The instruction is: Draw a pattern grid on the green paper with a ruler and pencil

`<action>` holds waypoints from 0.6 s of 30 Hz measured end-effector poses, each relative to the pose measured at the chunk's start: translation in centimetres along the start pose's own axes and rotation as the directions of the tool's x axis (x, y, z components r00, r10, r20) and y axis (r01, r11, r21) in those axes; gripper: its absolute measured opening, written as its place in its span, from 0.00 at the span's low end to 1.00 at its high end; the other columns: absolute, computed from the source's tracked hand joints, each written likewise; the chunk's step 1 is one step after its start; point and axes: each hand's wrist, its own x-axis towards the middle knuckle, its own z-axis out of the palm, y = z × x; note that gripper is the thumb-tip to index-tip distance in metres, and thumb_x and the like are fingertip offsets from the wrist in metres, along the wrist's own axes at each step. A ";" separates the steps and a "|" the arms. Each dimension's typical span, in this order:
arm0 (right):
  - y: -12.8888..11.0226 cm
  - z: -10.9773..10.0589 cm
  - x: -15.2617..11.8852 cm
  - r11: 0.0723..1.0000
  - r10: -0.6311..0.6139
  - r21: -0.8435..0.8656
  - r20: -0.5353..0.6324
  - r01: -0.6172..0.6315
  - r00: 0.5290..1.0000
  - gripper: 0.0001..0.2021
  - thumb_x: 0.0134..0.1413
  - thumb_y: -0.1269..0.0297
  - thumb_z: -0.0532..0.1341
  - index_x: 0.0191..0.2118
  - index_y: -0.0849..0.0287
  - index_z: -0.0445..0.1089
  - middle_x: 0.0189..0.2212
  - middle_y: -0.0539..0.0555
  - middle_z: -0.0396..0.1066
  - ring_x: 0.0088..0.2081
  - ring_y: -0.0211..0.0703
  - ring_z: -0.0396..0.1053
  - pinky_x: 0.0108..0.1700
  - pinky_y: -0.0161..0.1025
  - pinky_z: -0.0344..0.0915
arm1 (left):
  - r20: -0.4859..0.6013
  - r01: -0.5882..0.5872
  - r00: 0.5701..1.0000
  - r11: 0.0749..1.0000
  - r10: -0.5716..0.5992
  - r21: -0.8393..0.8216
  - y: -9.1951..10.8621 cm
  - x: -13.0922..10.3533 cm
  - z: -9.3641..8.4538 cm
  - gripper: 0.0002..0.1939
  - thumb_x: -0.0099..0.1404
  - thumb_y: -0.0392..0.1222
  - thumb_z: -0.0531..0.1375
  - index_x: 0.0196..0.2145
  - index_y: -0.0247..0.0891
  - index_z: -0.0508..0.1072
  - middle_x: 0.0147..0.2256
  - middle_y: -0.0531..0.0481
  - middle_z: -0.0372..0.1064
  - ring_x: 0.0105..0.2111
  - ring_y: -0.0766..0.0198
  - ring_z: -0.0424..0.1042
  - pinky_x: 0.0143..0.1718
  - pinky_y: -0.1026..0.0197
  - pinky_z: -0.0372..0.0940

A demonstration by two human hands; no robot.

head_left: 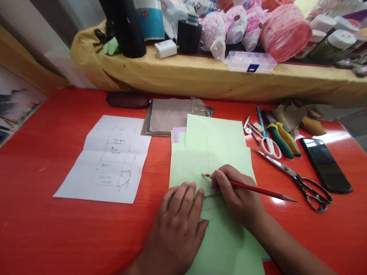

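My right hand (239, 191) grips a red pencil (258, 187) over light green paper (226, 240). The pencil's eraser end points left onto the paper; its sharpened tip points right. My left hand (182, 217) lies palm down with fingers spread on the paper's left side. A ruler (212, 197) shows partly between the hands, its ends hidden. Faint pencil lines run on the green paper above my right hand. To the left lies a creased white sheet (100, 160) with a drawn pattern and notes.
On the right are large scissors (295, 175), white-handled scissors (271, 148), green-yellow pliers (281, 137) and a black phone (326, 164). Behind the paper lie brown sheets (169, 114) and a dark case (127, 100). A yellow-covered shelf (183, 74) holds jars, a clear box and pink bundles.
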 end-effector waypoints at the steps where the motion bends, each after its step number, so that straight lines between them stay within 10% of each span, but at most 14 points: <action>1: 0.0 0.0 0.0 1.000 -0.006 0.001 0.001 0.006 1.000 0.18 0.78 0.60 0.57 0.32 0.54 0.71 0.25 0.47 0.75 0.25 0.36 0.70 0.30 0.35 0.66 | 0.000 0.000 1.000 1.000 0.000 0.001 0.0 0.0 0.0 0.24 0.84 0.49 0.55 0.68 0.32 0.72 0.66 0.38 0.72 0.68 0.48 0.66 0.74 0.45 0.47; 18: 0.4 -0.2 0.0 1.000 0.011 -0.015 0.025 -0.010 1.000 0.19 0.78 0.58 0.57 0.31 0.54 0.73 0.25 0.47 0.75 0.24 0.36 0.71 0.30 0.34 0.67 | 0.011 0.004 1.000 1.000 -0.004 -0.021 0.0 -0.1 -0.1 0.24 0.84 0.49 0.56 0.69 0.32 0.72 0.67 0.38 0.72 0.68 0.48 0.65 0.75 0.45 0.46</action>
